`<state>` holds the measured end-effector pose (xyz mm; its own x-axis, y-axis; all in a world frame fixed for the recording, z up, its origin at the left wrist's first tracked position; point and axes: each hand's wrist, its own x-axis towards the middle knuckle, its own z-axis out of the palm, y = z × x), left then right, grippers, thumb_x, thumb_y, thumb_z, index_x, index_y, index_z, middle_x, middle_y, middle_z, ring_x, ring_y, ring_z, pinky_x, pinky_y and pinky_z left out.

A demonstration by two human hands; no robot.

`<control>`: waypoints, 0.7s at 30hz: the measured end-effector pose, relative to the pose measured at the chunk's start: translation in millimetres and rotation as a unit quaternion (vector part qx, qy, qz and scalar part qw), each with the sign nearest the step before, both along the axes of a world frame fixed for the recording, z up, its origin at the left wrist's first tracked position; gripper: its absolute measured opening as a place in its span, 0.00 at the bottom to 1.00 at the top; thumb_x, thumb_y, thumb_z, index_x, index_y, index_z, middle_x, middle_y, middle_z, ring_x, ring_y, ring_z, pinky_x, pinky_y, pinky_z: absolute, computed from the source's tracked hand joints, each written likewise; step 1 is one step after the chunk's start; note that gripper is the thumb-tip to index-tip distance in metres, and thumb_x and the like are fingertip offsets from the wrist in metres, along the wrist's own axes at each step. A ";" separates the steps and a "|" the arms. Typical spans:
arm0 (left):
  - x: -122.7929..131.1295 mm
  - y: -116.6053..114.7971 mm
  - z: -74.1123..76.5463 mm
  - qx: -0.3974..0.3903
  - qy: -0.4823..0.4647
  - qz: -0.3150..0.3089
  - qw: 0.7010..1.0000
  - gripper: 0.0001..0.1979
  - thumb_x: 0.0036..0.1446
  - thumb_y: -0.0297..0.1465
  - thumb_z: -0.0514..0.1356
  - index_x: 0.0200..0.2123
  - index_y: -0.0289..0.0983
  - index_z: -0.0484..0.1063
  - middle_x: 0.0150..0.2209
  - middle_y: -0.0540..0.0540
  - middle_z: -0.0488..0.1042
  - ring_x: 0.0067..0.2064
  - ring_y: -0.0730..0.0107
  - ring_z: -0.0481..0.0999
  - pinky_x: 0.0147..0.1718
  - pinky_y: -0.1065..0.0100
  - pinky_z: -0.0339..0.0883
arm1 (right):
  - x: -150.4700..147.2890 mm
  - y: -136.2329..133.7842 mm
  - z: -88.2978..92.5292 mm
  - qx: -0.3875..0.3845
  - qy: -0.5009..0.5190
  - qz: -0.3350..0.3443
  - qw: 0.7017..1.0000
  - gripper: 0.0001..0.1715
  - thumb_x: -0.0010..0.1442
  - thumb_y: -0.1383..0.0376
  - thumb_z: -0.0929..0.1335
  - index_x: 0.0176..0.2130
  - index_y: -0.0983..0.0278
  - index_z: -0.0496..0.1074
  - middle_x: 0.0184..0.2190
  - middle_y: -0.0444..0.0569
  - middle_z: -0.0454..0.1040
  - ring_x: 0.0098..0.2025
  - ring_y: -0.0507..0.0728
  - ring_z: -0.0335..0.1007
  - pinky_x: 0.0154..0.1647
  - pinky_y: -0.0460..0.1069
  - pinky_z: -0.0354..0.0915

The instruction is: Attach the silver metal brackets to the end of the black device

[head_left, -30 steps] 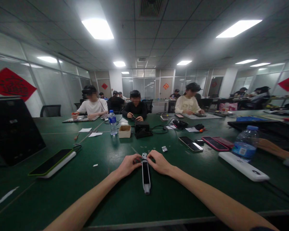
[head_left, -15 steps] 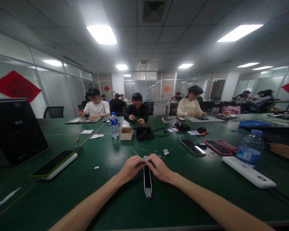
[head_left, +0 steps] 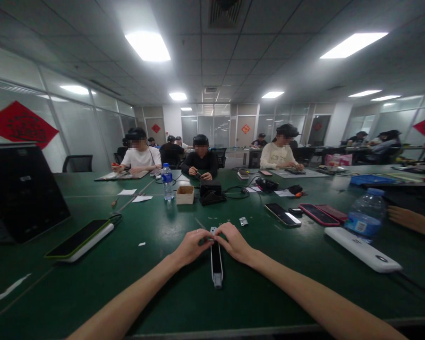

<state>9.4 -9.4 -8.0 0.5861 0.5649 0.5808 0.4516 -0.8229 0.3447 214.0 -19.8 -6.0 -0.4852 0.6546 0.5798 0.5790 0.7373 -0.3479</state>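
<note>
A long, narrow pen-shaped device (head_left: 216, 262) with a black face, pale edges and a grey near end lies on the green table, pointing away from me. My left hand (head_left: 192, 244) is at its far end from the left, thumb and fingers closed in a pinch. From the right, my right hand (head_left: 233, 242) pinches at the same end, its fingertips almost meeting the left ones. A light grey piece with holes (head_left: 213, 230) shows just beyond the fingertips. Any small part between the fingers is hidden. Past my right hand lies a small metal plate (head_left: 243, 221), with tiny bits near it.
On the left lie a green-edged phone on a white power bank (head_left: 88, 241) and a dark monitor (head_left: 24, 193). Ahead stand a water bottle (head_left: 167, 182) and a cardboard box (head_left: 185, 195). At right are phones, a white power bank (head_left: 363, 250), a large bottle (head_left: 365, 217) and another person's hand (head_left: 411, 221).
My hands stay at the device's far end with barely any shift. The whole view has moved slightly. At the right edge, the other person's hand has moved a little left and shows more.
</note>
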 end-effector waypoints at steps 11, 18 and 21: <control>-6.8 -1.8 12.6 -0.048 0.030 0.021 0.998 0.06 0.57 0.27 0.59 0.40 0.36 0.72 0.36 0.48 0.75 0.33 0.72 0.73 0.35 0.72 0.67 | 8.3 0.4 9.4 -0.012 -0.052 -0.031 0.998 0.10 0.65 0.62 0.64 0.39 0.65 0.71 0.38 0.51 0.73 0.43 0.57 0.65 0.45 0.52 0.61; -18.6 7.6 11.6 -0.115 0.090 0.065 0.987 0.05 0.56 0.28 0.59 0.36 0.36 0.73 0.32 0.50 0.74 0.31 0.72 0.72 0.35 0.71 0.66 | 25.4 4.3 18.6 -0.017 -0.175 -0.037 0.984 0.13 0.64 0.61 0.63 0.38 0.67 0.71 0.37 0.52 0.72 0.39 0.56 0.64 0.41 0.51 0.60; -16.7 6.4 11.2 -0.132 0.099 0.060 0.984 0.06 0.56 0.29 0.59 0.37 0.36 0.74 0.32 0.50 0.75 0.31 0.71 0.73 0.34 0.71 0.66 | 26.4 4.4 20.2 -0.013 -0.215 -0.033 0.976 0.13 0.63 0.62 0.62 0.37 0.67 0.73 0.36 0.53 0.72 0.38 0.56 0.64 0.40 0.51 0.59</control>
